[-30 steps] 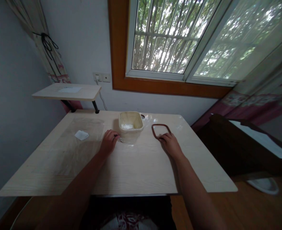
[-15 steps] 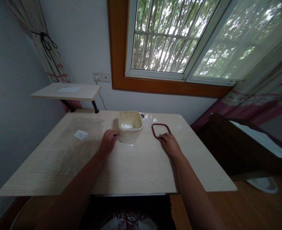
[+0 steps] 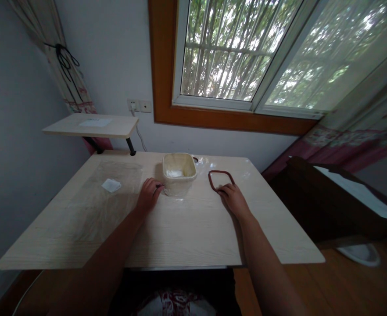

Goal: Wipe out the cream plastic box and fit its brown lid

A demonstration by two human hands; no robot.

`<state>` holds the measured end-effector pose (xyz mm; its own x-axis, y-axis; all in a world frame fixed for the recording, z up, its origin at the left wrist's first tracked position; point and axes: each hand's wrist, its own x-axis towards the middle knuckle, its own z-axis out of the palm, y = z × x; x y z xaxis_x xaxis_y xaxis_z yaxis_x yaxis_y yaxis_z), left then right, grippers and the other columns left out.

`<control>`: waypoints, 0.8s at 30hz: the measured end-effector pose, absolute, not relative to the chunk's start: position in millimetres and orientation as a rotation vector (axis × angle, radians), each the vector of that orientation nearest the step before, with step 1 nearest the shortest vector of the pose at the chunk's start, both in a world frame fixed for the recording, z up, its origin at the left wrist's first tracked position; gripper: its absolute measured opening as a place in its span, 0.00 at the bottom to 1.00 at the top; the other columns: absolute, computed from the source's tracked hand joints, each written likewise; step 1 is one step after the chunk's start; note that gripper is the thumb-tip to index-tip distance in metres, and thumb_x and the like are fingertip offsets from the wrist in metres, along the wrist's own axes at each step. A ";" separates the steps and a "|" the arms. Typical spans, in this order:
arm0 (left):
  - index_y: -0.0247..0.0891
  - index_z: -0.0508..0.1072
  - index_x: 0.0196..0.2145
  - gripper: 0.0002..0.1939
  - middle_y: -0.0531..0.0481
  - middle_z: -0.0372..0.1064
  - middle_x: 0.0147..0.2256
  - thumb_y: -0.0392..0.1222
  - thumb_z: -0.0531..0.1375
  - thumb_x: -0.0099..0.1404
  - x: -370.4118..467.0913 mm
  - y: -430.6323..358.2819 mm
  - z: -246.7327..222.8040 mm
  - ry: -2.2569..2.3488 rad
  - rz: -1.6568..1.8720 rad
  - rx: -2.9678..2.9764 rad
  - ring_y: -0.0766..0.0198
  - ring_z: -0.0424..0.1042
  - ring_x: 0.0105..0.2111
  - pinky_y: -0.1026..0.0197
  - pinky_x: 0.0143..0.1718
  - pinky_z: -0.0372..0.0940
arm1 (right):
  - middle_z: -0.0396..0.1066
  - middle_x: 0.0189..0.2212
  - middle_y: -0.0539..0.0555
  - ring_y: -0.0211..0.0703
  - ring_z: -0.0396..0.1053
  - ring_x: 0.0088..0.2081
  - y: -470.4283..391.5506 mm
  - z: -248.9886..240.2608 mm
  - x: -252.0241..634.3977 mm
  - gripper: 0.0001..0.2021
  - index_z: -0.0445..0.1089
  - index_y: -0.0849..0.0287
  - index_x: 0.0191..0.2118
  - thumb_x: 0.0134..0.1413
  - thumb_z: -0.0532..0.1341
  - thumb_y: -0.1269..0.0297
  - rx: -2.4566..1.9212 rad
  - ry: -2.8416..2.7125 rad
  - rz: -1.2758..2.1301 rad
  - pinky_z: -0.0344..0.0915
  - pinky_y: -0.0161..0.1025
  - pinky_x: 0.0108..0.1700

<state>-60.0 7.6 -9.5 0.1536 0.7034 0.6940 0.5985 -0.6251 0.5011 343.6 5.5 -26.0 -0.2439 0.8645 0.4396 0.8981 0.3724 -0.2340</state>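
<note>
A cream square-mouthed container (image 3: pixel 179 169) stands near the back middle of the table, with clear plastic around its lower part. At its left side my left hand (image 3: pixel 150 193) is closed, its fingers pinched at the edge of the clear plastic (image 3: pixel 177 193). My right hand (image 3: pixel 233 197) is closed on the near left part of a reddish-brown rounded frame (image 3: pixel 220 171), which lies to the right of the container. Part of another brown piece (image 3: pixel 195 159) shows behind the container's right side.
A clear plastic sheet with a white packet (image 3: pixel 111 185) covers the left of the table (image 3: pixel 187 237). A raised shelf (image 3: pixel 121 125) stands at the back left. More clear plastic (image 3: pixel 209 162) lies behind the frame.
</note>
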 end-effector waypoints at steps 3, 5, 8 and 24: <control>0.40 0.69 0.34 0.05 0.49 0.69 0.34 0.41 0.57 0.69 -59.5 8.3 -10.4 1.304 1.490 2.299 0.59 0.68 0.38 0.53 0.43 0.66 | 0.75 0.40 0.58 0.52 0.69 0.43 4.7 -26.7 344.3 0.09 0.78 0.57 0.42 0.60 0.62 0.65 -1.525 -2.135 -0.100 0.66 0.47 0.49; 0.40 0.69 0.34 0.05 0.49 0.69 0.34 0.41 0.57 0.69 -59.5 8.9 -11.2 1.311 1.485 2.299 0.59 0.68 0.38 0.53 0.43 0.66 | 0.76 0.40 0.58 0.52 0.69 0.43 4.1 -26.8 345.8 0.09 0.79 0.57 0.42 0.60 0.61 0.65 -1.530 -2.123 -0.099 0.66 0.48 0.50; 0.40 0.69 0.35 0.05 0.49 0.69 0.34 0.42 0.57 0.69 -59.9 8.9 -11.3 1.318 1.471 2.300 0.59 0.68 0.38 0.53 0.44 0.66 | 0.76 0.40 0.58 0.52 0.69 0.42 3.5 -26.8 350.4 0.09 0.79 0.56 0.42 0.60 0.61 0.65 -1.529 -2.102 -0.099 0.66 0.49 0.50; 0.40 0.69 0.34 0.06 0.49 0.69 0.34 0.42 0.57 0.69 -59.2 4.9 -4.9 1.309 1.458 2.250 0.59 0.68 0.38 0.53 0.43 0.66 | 0.76 0.40 0.58 0.54 0.68 0.43 -0.7 -22.7 355.7 0.10 0.78 0.55 0.43 0.62 0.60 0.60 -1.515 -2.012 -0.068 0.64 0.53 0.50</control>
<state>-59.2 4.9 -4.9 0.1429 0.7344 0.6635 0.5805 -0.6051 0.5448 355.7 -0.7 -22.7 -0.1571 0.8548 0.4946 0.8862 0.3430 -0.3114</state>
